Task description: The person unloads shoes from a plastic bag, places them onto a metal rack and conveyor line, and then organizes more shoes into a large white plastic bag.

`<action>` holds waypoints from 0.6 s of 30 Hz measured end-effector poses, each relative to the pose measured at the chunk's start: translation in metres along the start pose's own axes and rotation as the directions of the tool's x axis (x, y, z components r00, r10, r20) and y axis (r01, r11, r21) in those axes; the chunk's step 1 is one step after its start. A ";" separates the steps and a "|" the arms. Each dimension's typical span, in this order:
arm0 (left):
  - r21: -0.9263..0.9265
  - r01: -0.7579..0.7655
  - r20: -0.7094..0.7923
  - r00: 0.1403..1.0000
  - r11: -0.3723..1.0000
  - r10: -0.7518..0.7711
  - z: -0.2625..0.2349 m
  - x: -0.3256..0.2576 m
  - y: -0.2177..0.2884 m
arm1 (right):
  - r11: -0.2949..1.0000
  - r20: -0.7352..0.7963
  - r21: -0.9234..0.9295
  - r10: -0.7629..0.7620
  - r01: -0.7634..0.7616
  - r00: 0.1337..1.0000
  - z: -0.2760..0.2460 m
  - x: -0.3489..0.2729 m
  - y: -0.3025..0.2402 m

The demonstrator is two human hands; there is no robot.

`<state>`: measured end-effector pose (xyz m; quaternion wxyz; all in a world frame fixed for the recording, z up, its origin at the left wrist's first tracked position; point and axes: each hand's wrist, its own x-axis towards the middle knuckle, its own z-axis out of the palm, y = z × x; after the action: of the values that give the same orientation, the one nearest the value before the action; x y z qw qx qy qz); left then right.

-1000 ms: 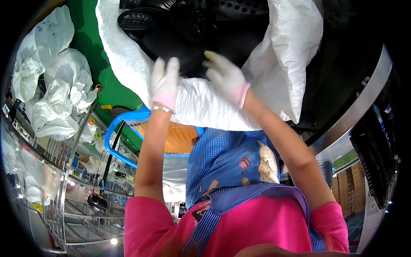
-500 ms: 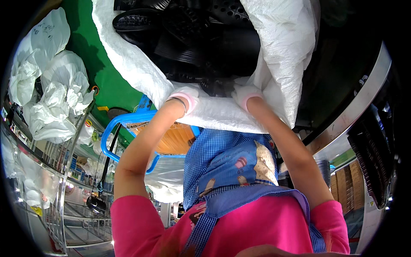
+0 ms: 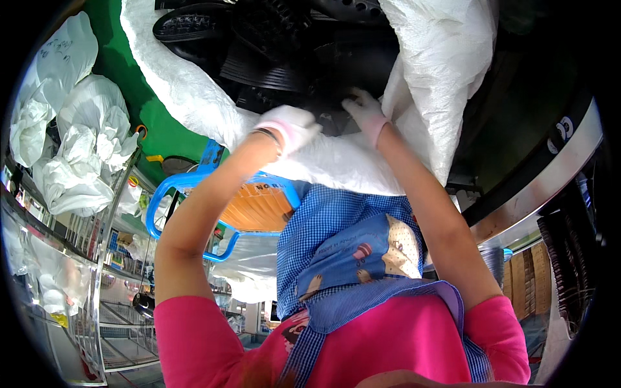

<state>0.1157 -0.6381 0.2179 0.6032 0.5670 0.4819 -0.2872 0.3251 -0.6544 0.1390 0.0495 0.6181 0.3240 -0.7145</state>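
A big white woven sack [image 3: 194, 110] lies open in front of me, filled with several black plastic parts [image 3: 291, 52]. Both my hands wear white gloves with pink cuffs. My left hand [image 3: 291, 126] is curled at the sack's near rim, blurred, and I cannot make out what it grips. My right hand [image 3: 365, 110] reaches just inside the opening, fingers spread on a black part. A blue checked apron [image 3: 349, 252] hangs over my pink shirt below.
A blue-framed stool with an orange slatted seat [image 3: 255, 207] stands under my left arm. Bulging white bags [image 3: 77, 149] lie on the green floor [image 3: 129, 84] at left, beside metal shelving [image 3: 65, 271]. A curved metal rail [image 3: 543, 187] runs along the right.
Both hands have moved from the sack's outer rim up into its opening, onto the black parts. The sack's mouth now shows more of its contents.
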 end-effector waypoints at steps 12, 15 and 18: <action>0.186 -0.002 -0.556 0.825 0.983 0.107 0.025 0.100 0.078 | 0.934 -0.500 0.213 -0.147 0.286 0.853 -0.076 -0.077 -0.071; 0.018 -0.112 -0.383 0.917 0.994 0.111 0.009 0.108 0.096 | 0.817 -0.585 -0.470 -0.571 0.333 0.576 -0.091 -0.089 -0.081; -0.343 -0.027 -0.161 0.986 0.939 -0.030 -0.007 0.111 0.120 | 0.572 -0.465 -0.817 -0.730 0.075 0.502 -0.106 -0.066 -0.073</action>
<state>0.2620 -0.5864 0.1666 0.6509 0.4744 0.5731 -0.1515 0.3957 -0.5633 0.2265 -0.0476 0.6824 0.7069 -0.1798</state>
